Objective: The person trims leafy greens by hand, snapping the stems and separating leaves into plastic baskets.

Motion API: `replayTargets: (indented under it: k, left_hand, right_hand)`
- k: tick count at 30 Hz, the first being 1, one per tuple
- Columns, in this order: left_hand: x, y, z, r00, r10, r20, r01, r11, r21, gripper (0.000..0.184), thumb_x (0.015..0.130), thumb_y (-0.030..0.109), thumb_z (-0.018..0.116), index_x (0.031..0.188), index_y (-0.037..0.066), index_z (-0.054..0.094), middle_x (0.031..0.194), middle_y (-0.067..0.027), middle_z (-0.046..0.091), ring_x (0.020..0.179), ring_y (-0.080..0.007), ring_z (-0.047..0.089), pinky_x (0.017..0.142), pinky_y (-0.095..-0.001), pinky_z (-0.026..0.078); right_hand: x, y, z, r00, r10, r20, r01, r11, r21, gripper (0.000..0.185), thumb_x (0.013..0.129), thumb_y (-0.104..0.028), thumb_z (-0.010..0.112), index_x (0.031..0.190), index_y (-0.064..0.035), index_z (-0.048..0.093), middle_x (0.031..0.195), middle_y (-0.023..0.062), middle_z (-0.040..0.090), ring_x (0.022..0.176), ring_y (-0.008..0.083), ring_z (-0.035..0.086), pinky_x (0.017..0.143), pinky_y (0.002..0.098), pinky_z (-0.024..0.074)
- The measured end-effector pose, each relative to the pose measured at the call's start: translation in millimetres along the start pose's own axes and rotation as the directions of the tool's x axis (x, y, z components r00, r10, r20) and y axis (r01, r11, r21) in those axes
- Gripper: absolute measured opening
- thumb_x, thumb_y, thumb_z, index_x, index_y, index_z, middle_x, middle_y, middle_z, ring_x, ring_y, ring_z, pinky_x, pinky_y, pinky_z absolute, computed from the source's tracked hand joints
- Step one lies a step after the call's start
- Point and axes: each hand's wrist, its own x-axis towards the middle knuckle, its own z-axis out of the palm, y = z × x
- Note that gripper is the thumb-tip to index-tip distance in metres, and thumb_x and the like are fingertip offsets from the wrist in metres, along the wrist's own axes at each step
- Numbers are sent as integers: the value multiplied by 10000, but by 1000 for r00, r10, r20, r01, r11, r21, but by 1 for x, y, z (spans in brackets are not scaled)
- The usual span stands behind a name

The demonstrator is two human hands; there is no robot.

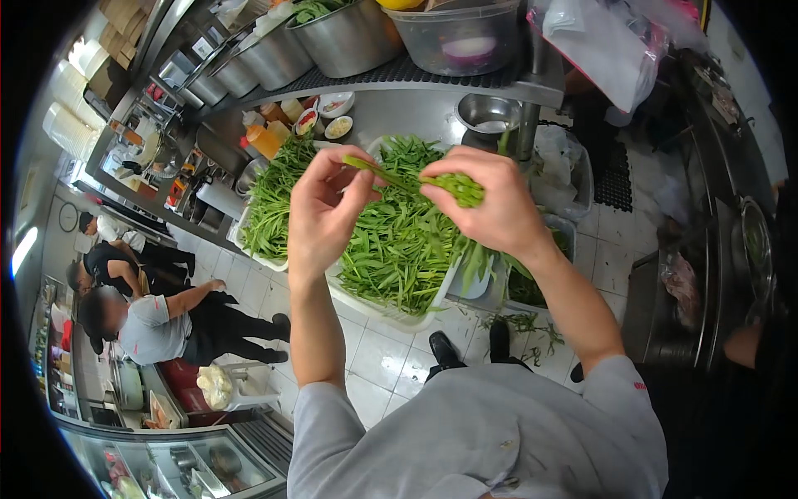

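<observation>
Above a white basket [386, 314] heaped with cut leafy greens [391, 258], my left hand [322, 218] pinches a green stem [359, 164] between thumb and fingertips. My right hand [496, 200] is closed around a bunch of green stems [460, 190], their ends facing left. Long narrow leaves, like water spinach, hang below that hand. The pinched stem reaches toward the bunch; whether they touch I cannot tell. A second pile of greens [270, 212] stands to the left in another pale container.
A metal bowl [490, 112] sits at the counter's back. Overhead, a shelf holds steel pots [345, 40] and a clear plastic tub [455, 40]. Small bowls and a sauce bottle [264, 141] stand behind the greens. Several people [158, 324] stand at left. Leaf scraps [524, 328] litter the floor.
</observation>
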Motion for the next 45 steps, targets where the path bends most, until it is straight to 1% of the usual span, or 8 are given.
replayTargets:
  k: [8, 9, 11, 15, 23, 34, 40, 45]
  left_hand:
    - [-3, -14, 4, 1000, -1, -22, -2, 993, -118, 209, 930, 0, 598, 1136, 14, 563, 1055, -68, 635, 996, -150, 632, 823, -302, 537]
    - [-2, -10, 7, 987, 149, -54, -139, 979, 150, 236, 908, 5, 624, 1138, 18, 575, 1090, -74, 630, 1038, -172, 619, 853, -333, 529]
    - [-1, 5, 16, 903, 430, 5, -337, 700, 629, 291, 863, 17, 677, 1143, 25, 597, 1160, -88, 620, 1120, -217, 594, 912, -394, 513]
    - [0, -4, 20, 814, 381, 438, -553, 278, 785, 209, 756, 66, 742, 961, 69, 699, 1032, -56, 660, 1060, -268, 602, 920, -430, 449]
    - [-37, -61, 86, 824, 207, 527, -539, 570, 619, 222, 739, 123, 696, 949, 66, 651, 890, -57, 574, 881, -246, 582, 811, -383, 453]
    - [-8, -116, 204, 900, 207, 383, -275, 953, 131, 126, 806, 83, 648, 914, 21, 667, 863, -148, 629, 828, -337, 623, 741, -394, 505]
    - [15, -164, 227, 843, 285, 456, -501, 725, 473, 269, 867, 124, 649, 1118, 31, 678, 1053, -169, 678, 962, -391, 629, 873, -433, 509]
    - [27, -136, 250, 787, -114, 606, 119, 992, 32, 364, 939, 175, 658, 1253, 2, 597, 1121, -116, 686, 1027, -166, 645, 904, -296, 495]
  right_hand:
    - [4, 19, 1, 896, 336, 290, -357, 934, 23, 259, 789, -218, 760, 959, -25, 726, 704, 165, 656, 604, 195, 588, 619, 312, 466]
    - [3, 20, 0, 902, 332, 275, -342, 940, -12, 251, 788, -213, 754, 955, -28, 727, 710, 165, 660, 611, 205, 602, 618, 316, 473]
    - [-3, 21, -1, 912, 328, 247, -316, 945, -86, 235, 786, -205, 743, 947, -34, 730, 723, 165, 667, 625, 225, 630, 615, 325, 486]
    - [-13, 15, -8, 978, 155, 136, -133, 979, -157, 212, 760, -174, 730, 924, -40, 724, 786, 129, 677, 690, 294, 661, 622, 353, 509]
    - [-82, 6, -48, 945, 242, 220, -107, 865, -490, 193, 714, -125, 735, 893, -59, 699, 781, 78, 642, 717, 291, 654, 621, 377, 501]
    - [-157, 42, -113, 988, 1, -152, -92, 802, -590, 225, 680, 15, 735, 893, 4, 665, 805, 140, 644, 713, 307, 629, 641, 366, 490]
    - [-158, 63, -159, 632, 621, -464, -526, 783, 332, 142, 902, -86, 673, 987, 27, 681, 803, 48, 659, 682, 118, 598, 609, 242, 473]
    - [-162, 77, -183, 563, 739, -369, -492, 659, 568, 189, 902, -94, 677, 1038, 35, 658, 731, 64, 639, 642, 112, 597, 599, 231, 453]
